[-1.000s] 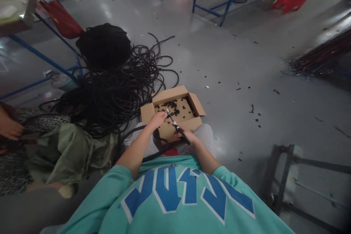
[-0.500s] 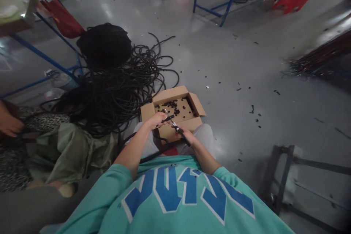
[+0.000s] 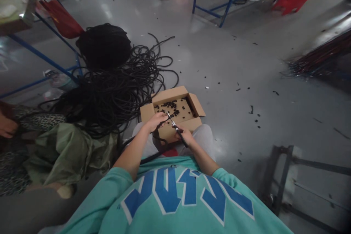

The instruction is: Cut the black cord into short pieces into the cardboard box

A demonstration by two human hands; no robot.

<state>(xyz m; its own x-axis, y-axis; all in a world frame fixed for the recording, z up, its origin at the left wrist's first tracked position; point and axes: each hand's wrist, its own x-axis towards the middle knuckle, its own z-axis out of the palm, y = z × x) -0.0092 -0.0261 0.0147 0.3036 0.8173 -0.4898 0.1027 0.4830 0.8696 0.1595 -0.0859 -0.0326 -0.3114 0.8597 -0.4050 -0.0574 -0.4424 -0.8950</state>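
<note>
In the head view, my left hand (image 3: 158, 120) is closed around a black cord (image 3: 154, 156) that loops back across my lap. Its end pokes out past my fingertips, above the cardboard box (image 3: 197, 103). My right hand (image 3: 186, 135) grips black-handled scissors (image 3: 173, 124), their metal blades pointing up and left at the end of the cord. Whether the blades touch the cord is too small to tell. Several short black cut pieces (image 3: 175, 110) lie on the floor of the box, which stands open between my knees.
A heap of tangled black cord (image 3: 109, 91) spreads over the floor at left, with a large dark bundle (image 3: 105, 45) behind it. A person's hand (image 3: 7, 126) is at the left edge. A metal frame (image 3: 286, 179) stands at right. Black scraps (image 3: 251, 109) dot the floor.
The scissors have shifted slightly against the cord's end, and less of the cord shows beyond the blades. The other person's hand at left has moved a little further left.
</note>
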